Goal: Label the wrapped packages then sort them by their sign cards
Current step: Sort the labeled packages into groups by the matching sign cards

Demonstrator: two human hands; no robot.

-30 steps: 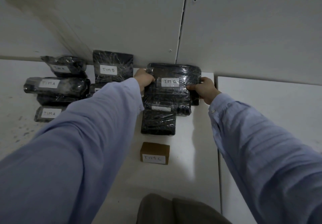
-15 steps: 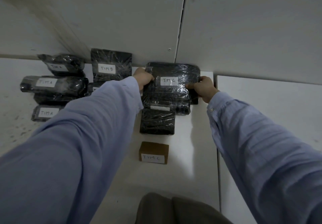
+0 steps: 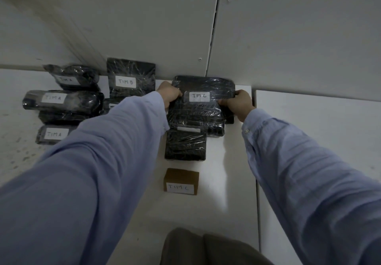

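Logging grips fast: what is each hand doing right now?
Left hand: grips the left edge of the TIM-C package.
Right hand: grips its right edge.

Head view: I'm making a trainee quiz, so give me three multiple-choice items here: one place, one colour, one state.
1. Where is the TIM B package? A) against the wall B) in a drawer C) on a chair
2. What colour is the TIM C sign card? A) red B) brown C) green
3. The TIM-C package is: A) untouched B) held one-handed C) gripped by both hands
1 A: it stands at the wall. 2 B: brown cardboard, white label. 3 C: left hand and right hand clasp its sides.
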